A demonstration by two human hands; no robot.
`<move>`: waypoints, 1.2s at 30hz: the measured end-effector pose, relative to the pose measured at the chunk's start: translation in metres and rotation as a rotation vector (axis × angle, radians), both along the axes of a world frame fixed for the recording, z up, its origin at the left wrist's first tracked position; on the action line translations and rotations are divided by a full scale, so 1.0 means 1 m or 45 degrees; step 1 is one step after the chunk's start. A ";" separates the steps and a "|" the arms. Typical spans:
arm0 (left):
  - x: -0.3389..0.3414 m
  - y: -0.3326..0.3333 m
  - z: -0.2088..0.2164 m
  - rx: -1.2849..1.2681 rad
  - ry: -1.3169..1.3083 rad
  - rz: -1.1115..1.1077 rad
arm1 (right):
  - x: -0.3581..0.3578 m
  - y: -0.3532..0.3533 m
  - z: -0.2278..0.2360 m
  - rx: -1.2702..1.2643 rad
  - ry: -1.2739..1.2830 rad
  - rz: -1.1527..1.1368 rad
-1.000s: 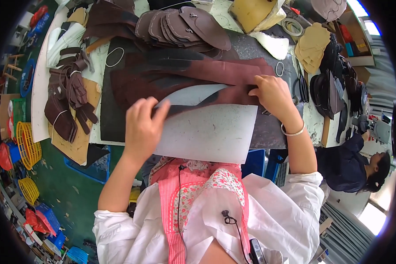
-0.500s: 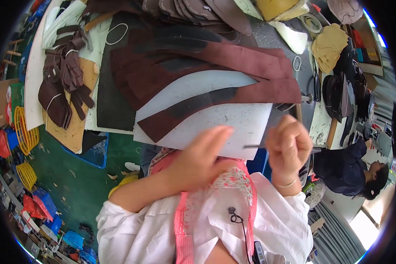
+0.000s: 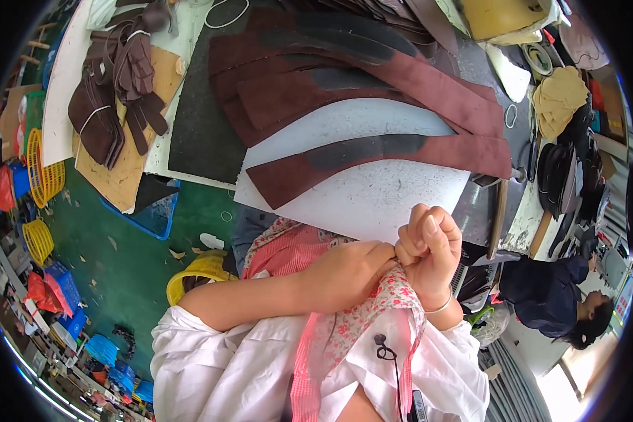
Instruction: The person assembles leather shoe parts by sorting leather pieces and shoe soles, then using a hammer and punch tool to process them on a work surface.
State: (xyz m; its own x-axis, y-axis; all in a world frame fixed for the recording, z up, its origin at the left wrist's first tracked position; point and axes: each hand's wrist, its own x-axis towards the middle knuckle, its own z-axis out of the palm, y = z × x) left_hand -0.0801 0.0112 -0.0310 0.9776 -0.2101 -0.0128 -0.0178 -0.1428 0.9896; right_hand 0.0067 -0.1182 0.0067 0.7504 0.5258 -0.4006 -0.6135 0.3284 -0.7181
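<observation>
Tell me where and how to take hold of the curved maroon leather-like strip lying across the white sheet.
I'd pinch the curved maroon strip at its plain left end, coming from the near side. Its lower edge there borders bare white sheet, while the overlapping maroon strips lie beyond its upper edge. That end looks flat and broad, clear of the dark patch around mid-length.

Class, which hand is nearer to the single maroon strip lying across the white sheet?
Right. The right hand appears below the strip, right of its middle; the left hand appears lower and farther away.
</observation>
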 end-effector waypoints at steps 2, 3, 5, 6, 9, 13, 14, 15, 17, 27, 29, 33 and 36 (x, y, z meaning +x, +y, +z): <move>-0.002 0.001 -0.002 0.012 -0.023 0.031 | -0.001 0.004 0.000 0.015 -0.006 0.022; -0.003 0.002 0.000 0.011 -0.022 0.033 | -0.001 0.007 0.000 0.007 0.008 0.048; -0.004 0.008 0.008 0.084 0.149 0.013 | -0.003 0.008 -0.003 0.012 0.036 0.084; -0.005 0.010 0.008 0.082 0.148 0.016 | -0.002 0.009 -0.002 0.011 0.034 0.087; -0.008 0.017 0.009 0.093 0.201 0.029 | 0.004 0.007 -0.003 -0.143 -0.045 0.199; -0.014 0.038 0.015 0.400 0.018 0.156 | 0.025 0.007 -0.012 -0.828 -1.183 0.269; -0.017 0.043 0.013 0.577 -0.133 0.262 | 0.031 0.010 -0.011 -0.954 -1.433 0.232; -0.019 0.048 0.007 0.721 -0.292 0.375 | 0.035 0.007 -0.013 -1.105 -1.495 0.217; -0.011 0.064 0.005 0.802 -0.440 0.596 | 0.054 0.009 -0.011 -1.298 -1.901 0.198; 0.001 0.096 0.010 1.203 -0.326 0.520 | 0.087 0.000 -0.008 -1.427 -2.041 0.560; 0.004 0.105 0.008 1.202 -0.381 0.491 | 0.091 0.001 -0.008 -1.431 -2.072 0.583; 0.019 0.124 0.016 0.705 -0.057 0.610 | 0.106 0.004 -0.006 -1.352 -2.233 0.601; 0.029 0.135 0.021 -0.097 0.043 0.840 | 0.119 0.000 -0.002 -1.218 -1.824 0.552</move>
